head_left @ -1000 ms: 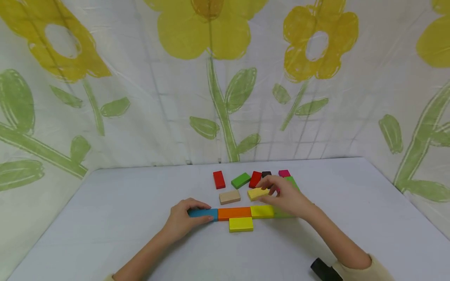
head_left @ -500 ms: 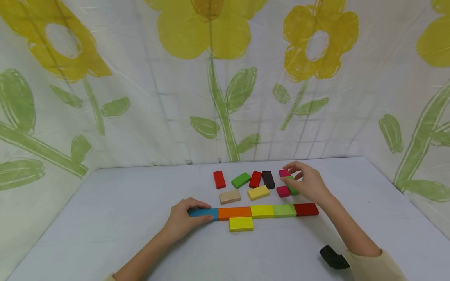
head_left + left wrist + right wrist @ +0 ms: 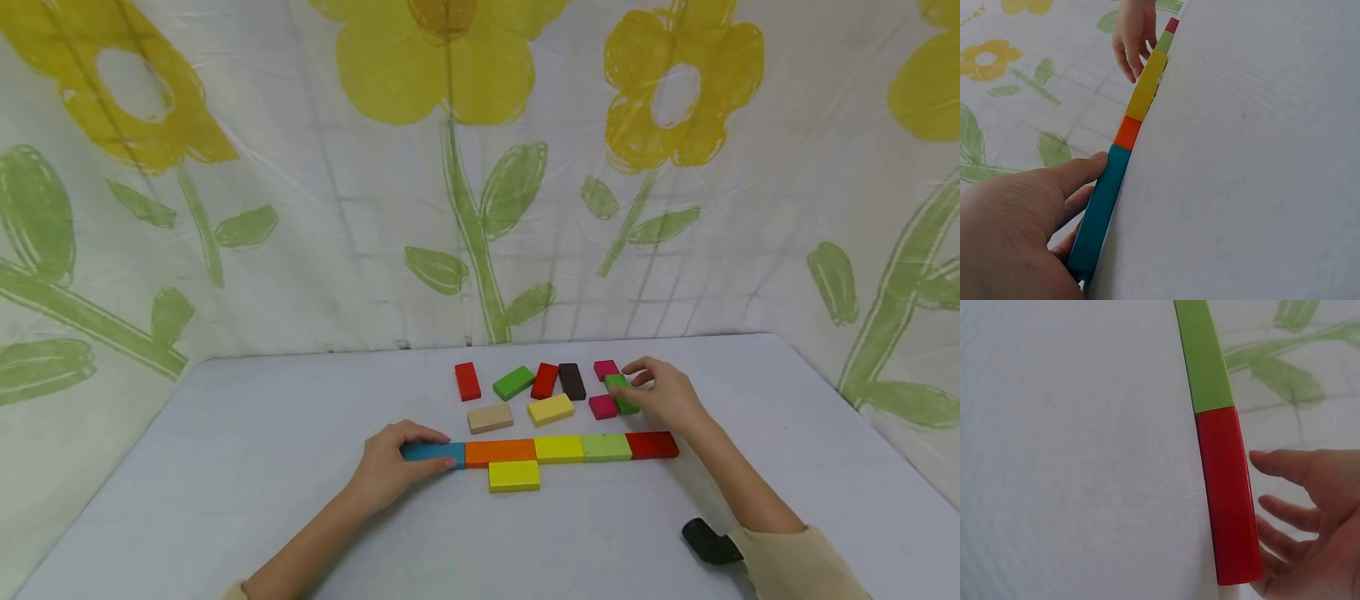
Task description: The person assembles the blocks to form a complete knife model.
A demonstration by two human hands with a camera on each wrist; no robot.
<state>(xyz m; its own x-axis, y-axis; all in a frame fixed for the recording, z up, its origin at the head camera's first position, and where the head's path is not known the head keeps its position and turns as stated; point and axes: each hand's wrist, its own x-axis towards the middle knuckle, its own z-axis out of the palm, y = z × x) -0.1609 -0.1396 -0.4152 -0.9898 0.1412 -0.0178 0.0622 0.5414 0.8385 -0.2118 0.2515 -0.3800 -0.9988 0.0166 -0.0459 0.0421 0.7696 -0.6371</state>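
In the head view, my left hand [image 3: 393, 467] grips the blue block [image 3: 437, 452] at the left end of a row, thumb along the front and fingers behind. Rightward in the row come an orange block [image 3: 500, 453], a yellow block [image 3: 558, 449], a light green block [image 3: 607, 447] and a dark red block [image 3: 652, 446]. My right hand [image 3: 667, 398] hovers with thumb and fingers spread beside the green block [image 3: 624, 398]; whether the thumb touches it I cannot tell. The right wrist view shows those fingers apart, behind the red block [image 3: 1230, 500].
Another yellow block [image 3: 514, 476] lies in front of the orange one. Behind the row are a wooden block [image 3: 491, 418], a pale yellow block [image 3: 551, 409], a dark brown block [image 3: 572, 382], two pink blocks [image 3: 603, 407], red ones [image 3: 467, 382] and another green block [image 3: 514, 382].
My right hand has moved right from over the pale yellow block to the green block, uncovering the row's red end. The left hand has stayed on the blue block.
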